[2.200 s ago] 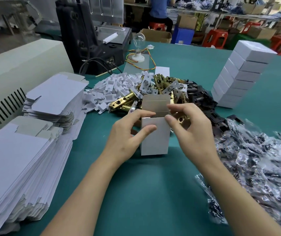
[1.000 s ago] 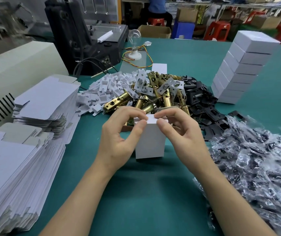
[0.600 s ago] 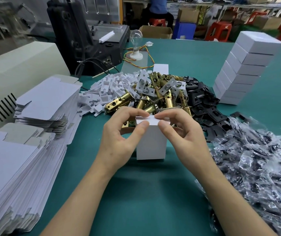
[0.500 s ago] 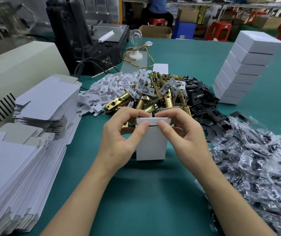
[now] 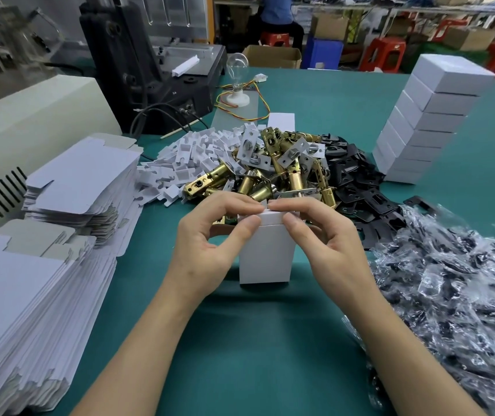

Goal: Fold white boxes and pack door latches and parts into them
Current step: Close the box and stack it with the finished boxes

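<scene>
White flat cardboard box blanks (image 5: 30,295) lie stacked left of the fingers, handy for the next fold. The left hand (image 5: 207,247) and right hand (image 5: 327,244) each pinch the top edge of the upright white cardboard box (image 5: 265,256) between curled thumb and forefinger, probably tucking its lid flap shut. Just beyond the fingers brass door latches (image 5: 270,175) lie heaped, and clear bags of black parts (image 5: 450,295) sit to their right.
</scene>
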Tool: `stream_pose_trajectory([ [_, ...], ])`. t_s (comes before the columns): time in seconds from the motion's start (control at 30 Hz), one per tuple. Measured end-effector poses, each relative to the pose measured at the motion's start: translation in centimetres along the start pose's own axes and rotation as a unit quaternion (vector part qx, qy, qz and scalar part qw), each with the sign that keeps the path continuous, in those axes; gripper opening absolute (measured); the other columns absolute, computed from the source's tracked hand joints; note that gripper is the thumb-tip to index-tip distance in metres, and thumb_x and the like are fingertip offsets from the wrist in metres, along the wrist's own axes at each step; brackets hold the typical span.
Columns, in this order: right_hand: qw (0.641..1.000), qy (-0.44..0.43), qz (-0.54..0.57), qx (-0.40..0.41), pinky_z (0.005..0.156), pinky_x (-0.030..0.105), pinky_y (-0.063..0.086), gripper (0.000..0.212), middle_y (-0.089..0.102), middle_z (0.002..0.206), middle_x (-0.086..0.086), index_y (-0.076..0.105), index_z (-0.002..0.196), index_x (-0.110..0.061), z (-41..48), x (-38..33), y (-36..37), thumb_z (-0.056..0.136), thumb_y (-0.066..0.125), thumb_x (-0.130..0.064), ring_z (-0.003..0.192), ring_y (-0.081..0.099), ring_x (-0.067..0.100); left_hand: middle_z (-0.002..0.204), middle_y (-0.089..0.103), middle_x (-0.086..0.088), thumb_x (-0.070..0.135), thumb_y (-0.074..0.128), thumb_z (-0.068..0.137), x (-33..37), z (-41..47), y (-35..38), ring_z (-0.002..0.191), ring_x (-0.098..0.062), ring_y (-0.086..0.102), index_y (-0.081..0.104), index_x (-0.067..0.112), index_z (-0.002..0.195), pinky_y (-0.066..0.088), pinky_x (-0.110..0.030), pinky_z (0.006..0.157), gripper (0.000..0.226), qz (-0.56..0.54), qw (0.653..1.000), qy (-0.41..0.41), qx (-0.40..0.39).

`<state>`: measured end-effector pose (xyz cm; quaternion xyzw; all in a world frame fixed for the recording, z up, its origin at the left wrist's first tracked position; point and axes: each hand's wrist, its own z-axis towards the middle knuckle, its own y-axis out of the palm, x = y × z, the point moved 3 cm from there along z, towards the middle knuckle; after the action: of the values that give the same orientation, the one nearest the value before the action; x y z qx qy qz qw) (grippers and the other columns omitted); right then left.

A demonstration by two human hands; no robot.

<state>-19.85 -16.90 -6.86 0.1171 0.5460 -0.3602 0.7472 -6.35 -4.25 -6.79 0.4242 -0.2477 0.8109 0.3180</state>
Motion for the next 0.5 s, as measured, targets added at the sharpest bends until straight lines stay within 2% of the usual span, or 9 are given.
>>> stream_pose_trajectory([
  [0.1, 1.000, -0.012, -0.007, -0.003, 0.095, 0.041, 0.055, 0.023, 0.073, 0.118, -0.008, 0.075, 0.115, -0.026, -0.13, 0.16, -0.16, 0.102, 0.056, -0.020, 0.120, 0.064, 0.022, 0.113, 0.075, 0.007, 0.025, 0.070, 0.095, -0.08, 0.05, -0.21, 0.115, -0.022, 0.069, 0.076, 0.029, 0.102, 0.054, -0.018, 0.083, 0.011, -0.008, 1.000, -0.008, -0.006],
  [0.17, 1.000, -0.020, -0.011, -0.002, 0.095, 0.042, 0.055, 0.023, 0.073, 0.119, -0.009, 0.075, 0.116, -0.023, -0.15, 0.14, -0.20, 0.102, 0.057, -0.019, 0.121, 0.064, 0.020, 0.115, 0.076, 0.004, 0.026, 0.069, 0.095, -0.17, 0.03, -0.27, 0.117, -0.025, 0.069, 0.077, 0.028, 0.102, 0.055, -0.022, 0.084, 0.011, -0.012, 1.000, -0.018, -0.012],
  [0.33, 0.997, -0.056, -0.054, 0.005, 0.091, 0.029, 0.055, 0.021, 0.072, 0.119, -0.013, 0.077, 0.113, -0.022, -0.06, -0.02, -0.34, 0.100, 0.062, -0.017, 0.123, 0.064, 0.012, 0.115, 0.077, 0.002, 0.028, 0.067, 0.096, -0.37, -0.04, -0.21, 0.118, -0.027, 0.069, 0.077, 0.026, 0.101, 0.056, -0.026, 0.087, 0.011, -0.016, 0.999, -0.029, -0.019],
  [0.5, 0.994, -0.078, -0.078, -0.007, 0.092, 0.022, 0.052, 0.021, 0.070, 0.125, -0.011, 0.077, 0.115, -0.022, 0.09, 0.04, -0.76, 0.098, 0.065, -0.016, 0.125, 0.063, 0.012, 0.115, 0.077, 0.005, 0.028, 0.068, 0.097, -0.39, -0.01, -0.27, 0.116, -0.024, 0.071, 0.077, 0.029, 0.102, 0.057, -0.026, 0.088, 0.011, -0.016, 0.999, -0.025, -0.025],
])
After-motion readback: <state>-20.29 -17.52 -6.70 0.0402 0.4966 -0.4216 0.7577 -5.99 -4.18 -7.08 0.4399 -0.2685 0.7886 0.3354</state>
